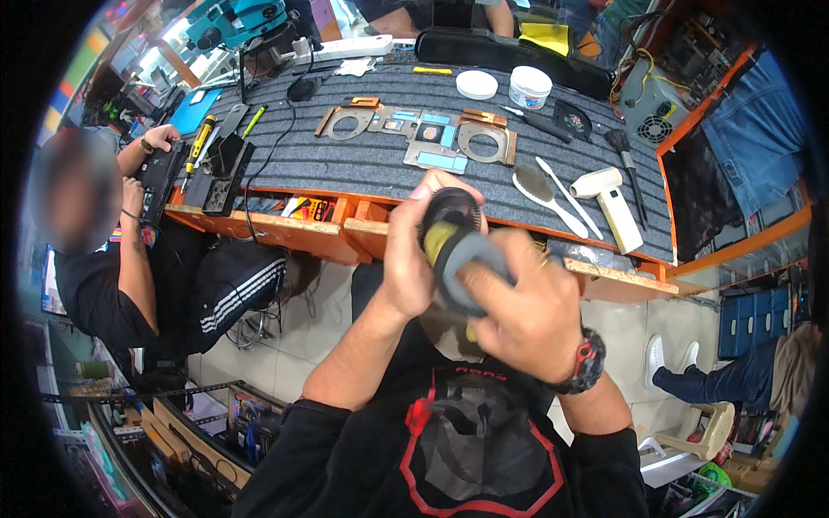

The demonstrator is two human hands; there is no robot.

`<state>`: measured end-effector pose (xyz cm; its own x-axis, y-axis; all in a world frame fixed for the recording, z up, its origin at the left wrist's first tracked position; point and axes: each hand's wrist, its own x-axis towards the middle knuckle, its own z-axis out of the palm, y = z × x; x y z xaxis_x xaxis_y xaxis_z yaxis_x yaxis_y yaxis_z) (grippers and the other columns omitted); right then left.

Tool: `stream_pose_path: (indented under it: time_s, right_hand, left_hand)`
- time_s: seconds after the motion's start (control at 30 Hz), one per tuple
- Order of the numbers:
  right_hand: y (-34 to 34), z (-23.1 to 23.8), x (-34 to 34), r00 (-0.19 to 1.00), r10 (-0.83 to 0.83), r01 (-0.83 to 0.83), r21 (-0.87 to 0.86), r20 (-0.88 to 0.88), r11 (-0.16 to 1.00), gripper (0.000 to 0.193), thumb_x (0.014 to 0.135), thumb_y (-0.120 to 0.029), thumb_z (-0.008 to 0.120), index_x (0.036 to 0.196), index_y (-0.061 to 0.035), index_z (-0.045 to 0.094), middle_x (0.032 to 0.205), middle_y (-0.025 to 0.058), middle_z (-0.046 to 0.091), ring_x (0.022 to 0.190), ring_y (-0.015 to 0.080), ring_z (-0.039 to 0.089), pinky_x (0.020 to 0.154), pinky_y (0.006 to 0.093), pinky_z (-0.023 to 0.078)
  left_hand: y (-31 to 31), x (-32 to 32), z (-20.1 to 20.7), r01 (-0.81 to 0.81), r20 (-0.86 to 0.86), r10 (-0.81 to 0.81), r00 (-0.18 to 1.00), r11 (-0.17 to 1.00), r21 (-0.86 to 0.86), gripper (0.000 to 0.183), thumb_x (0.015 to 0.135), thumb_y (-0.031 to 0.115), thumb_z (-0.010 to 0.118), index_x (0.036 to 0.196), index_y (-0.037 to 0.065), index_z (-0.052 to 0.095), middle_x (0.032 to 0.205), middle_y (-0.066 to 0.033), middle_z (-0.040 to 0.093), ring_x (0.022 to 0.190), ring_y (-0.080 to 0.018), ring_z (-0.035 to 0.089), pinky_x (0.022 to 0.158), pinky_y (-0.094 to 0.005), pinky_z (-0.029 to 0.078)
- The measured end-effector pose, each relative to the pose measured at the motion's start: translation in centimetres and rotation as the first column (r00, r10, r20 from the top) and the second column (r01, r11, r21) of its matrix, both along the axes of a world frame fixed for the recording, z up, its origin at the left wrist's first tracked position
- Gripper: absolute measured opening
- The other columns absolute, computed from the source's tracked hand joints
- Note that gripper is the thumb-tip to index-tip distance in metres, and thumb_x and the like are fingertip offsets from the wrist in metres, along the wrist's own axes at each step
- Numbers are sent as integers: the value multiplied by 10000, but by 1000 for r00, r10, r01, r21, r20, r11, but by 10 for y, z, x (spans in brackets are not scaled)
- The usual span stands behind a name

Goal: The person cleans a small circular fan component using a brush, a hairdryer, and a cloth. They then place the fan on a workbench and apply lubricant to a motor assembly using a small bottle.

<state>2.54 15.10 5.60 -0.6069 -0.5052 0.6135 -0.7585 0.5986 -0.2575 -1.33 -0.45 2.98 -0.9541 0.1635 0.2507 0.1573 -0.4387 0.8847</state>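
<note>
My left hand (404, 263) is closed around a round black fan wheel with fine fins (451, 207), held above the front edge of the bench. Against it my right hand (535, 302) grips a thick grey and black tool with a yellowish end (471, 272); it looks like a brush, but motion smears it. The yellowish end meets the fan wheel or lies just in front of it. Beyond my hands lies a metal heatsink plate (429, 160) with copper fins and two round openings. A second black fan (572, 118) rests farther right.
On the striped grey bench mat (285, 164) lie a white-handled brush (553, 203), a cream blower (611, 207), a black brush (626, 160), a white jar (529, 86) and its lid (477, 84). Drawers (294, 236) stick out below. A co-worker (121, 259) sits at left.
</note>
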Motion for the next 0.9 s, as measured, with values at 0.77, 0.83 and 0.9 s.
stream_pose_path:
  time_s: [0.77, 0.83, 0.9]
  right_hand:
    - [1, -9, 3, 998, 28, -24, -75, 49, 997, 450, 610, -95, 738, 1059, -107, 701, 1066, 129, 584, 817, 301, 658, 672, 384, 546]
    - [4, -13, 4, 997, 83, -83, -33, 2, 996, 464, 599, -106, 743, 1062, -110, 700, 1070, 130, 581, 782, 307, 657, 653, 385, 548]
    - [9, -11, -5, 999, -53, 53, -47, 3, 997, 466, 596, -104, 742, 1060, -110, 700, 1079, 132, 578, 781, 303, 659, 651, 376, 550]
  left_hand:
    - [3, 7, -7, -26, -70, 21, 997, 998, -64, 523, 1030, 433, 228, 997, 25, 555, 869, -42, 576, 811, -106, 527, 744, -265, 446]
    - [-1, 7, -10, 39, -68, -43, 997, 997, -67, 508, 1037, 429, 220, 1040, 25, 528, 910, -43, 554, 832, -102, 505, 753, -258, 432]
    - [2, 16, -6, 8, -44, -13, 999, 993, -117, 502, 1038, 417, 209, 1063, 19, 513, 950, -49, 559, 844, -113, 513, 752, -274, 436]
